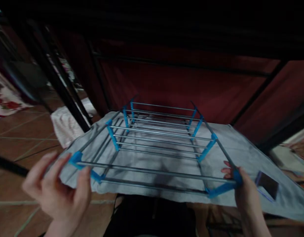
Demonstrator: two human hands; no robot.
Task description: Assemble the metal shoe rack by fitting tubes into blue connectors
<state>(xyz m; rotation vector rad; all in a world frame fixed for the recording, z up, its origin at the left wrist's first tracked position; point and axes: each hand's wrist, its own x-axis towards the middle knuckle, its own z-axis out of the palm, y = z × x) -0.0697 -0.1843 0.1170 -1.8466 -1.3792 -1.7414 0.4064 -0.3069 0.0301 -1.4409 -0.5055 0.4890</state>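
Observation:
A shoe rack (152, 171) of thin metal tubes with blue plastic connectors lies on a grey cloth (240, 148), several tiers stretching away from me. My right hand (248, 189) is closed around the near right corner, thumb and fingers on either side of the blue connector (223, 190) and the tube end. At the near left corner, my left hand (59, 189) is open, slightly blurred, with its fingers spread and curved beside another blue connector (76, 158). Its fingertips reach close to that connector; whether they touch it, I cannot tell.
A phone-like dark flat object (267, 186) rests on the cloth to the right. Dark metal frame bars (55, 79) rise at the left, and a dark red curtain (154, 85) hangs behind the rack. Striped fabric (68, 123) lies near the tiled floor (26, 144).

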